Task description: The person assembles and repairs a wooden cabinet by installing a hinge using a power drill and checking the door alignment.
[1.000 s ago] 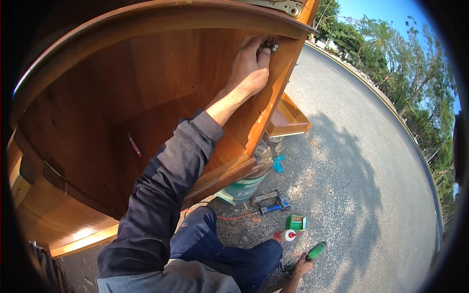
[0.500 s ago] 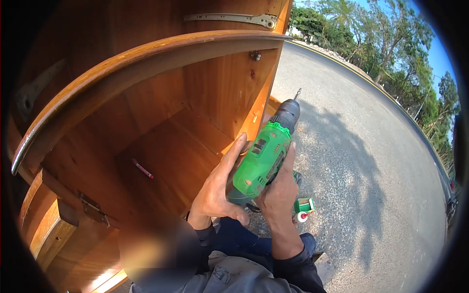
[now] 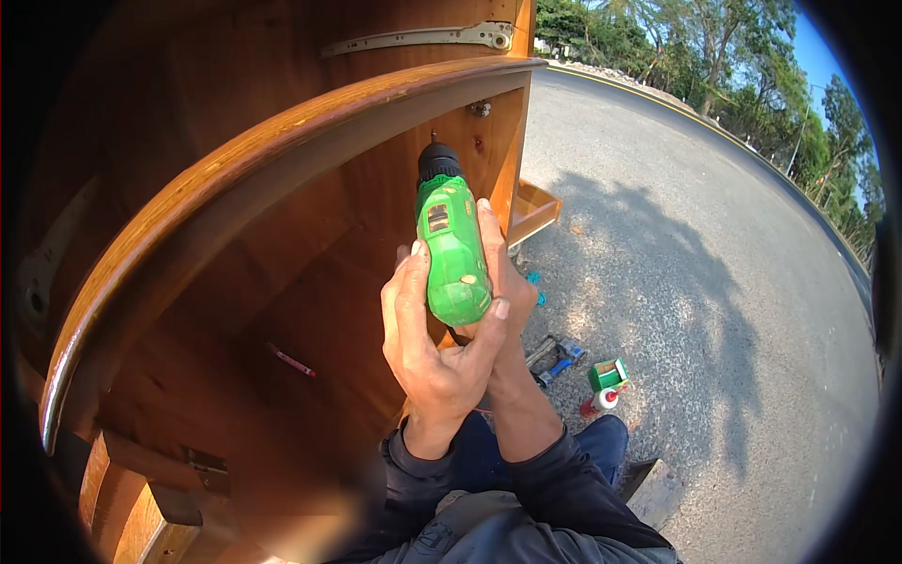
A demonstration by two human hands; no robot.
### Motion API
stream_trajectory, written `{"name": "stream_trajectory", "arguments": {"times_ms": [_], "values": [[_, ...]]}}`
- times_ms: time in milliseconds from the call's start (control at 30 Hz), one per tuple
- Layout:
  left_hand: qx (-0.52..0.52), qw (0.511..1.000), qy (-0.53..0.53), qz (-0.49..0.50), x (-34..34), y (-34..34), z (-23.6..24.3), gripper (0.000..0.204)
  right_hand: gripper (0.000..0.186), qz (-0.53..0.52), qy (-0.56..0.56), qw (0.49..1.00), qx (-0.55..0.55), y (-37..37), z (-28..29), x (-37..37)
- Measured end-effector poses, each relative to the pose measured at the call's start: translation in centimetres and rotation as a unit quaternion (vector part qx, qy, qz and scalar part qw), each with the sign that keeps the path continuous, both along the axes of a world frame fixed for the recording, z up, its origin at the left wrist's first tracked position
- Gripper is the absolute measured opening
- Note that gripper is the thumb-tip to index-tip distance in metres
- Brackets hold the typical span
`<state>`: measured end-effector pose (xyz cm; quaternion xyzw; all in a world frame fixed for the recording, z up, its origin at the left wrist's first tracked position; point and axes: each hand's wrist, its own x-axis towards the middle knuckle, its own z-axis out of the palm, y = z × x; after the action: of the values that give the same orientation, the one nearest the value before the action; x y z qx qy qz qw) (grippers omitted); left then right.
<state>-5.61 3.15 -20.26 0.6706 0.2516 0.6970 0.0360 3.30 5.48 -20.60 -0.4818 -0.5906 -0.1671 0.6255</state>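
A green and black cordless drill is held in both hands, its chuck and thin bit pointing away from me into the wooden cabinet. My right hand grips it from the right, the handle itself hidden beneath the body. Along the drill's left side curl the fingers of my left hand, whose thumb lies across toward the right wrist. Just beyond the chuck is the cabinet's side panel; whether the bit touches it I cannot tell. A small metal fitting sits on that panel, right of the bit.
A curved wooden rail crosses the cabinet front, below a metal drawer slide. A red-and-white pen lies inside. On the pavement are a blue-handled tool, green box, red-and-white bottle and wooden drawer-like piece.
The drill has swung left, from above the pavement into the cabinet opening, and its bit has turned toward the side panel. My left hand has closed in around its body.
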Motion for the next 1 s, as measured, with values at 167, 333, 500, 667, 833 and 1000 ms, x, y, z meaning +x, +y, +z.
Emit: {"name": "stream_trajectory", "arguments": {"times_ms": [167,333,500,667,833,1000], "values": [[0.017,0.992,-0.074,-0.098,1.7,0.8,-0.3,0.076,0.07,-0.082,-0.028,0.989,0.121,1.8,0.6,1.3],[-0.173,0.837,-0.228,-0.466,1.1,3.1,1.4,0.088,0.07,-0.082,-0.063,0.995,-0.005,0.2,1.3,-1.1],[-0.2,0.729,-0.359,-0.548,0.2,4.8,0.0,0.083,0.083,0.063,-0.157,0.984,-0.06,-1.9,2.8,-1.2],[-0.18,0.789,-0.362,-0.462,-0.8,6.5,1.4,0.068,0.061,0.409,0.096,0.879,-0.224,-2.5,6.7,3.3],[-0.227,0.818,-0.285,-0.446,-1.9,7.7,2.4,0.078,0.035,0.45,0.307,0.806,-0.232,7.0,7.1,6.0],[-0.24,0.848,-0.276,-0.383,-1.6,7.4,3.9,0.056,0.027,0.66,0.369,0.632,-0.17,11.4,7.9,6.0]]}}
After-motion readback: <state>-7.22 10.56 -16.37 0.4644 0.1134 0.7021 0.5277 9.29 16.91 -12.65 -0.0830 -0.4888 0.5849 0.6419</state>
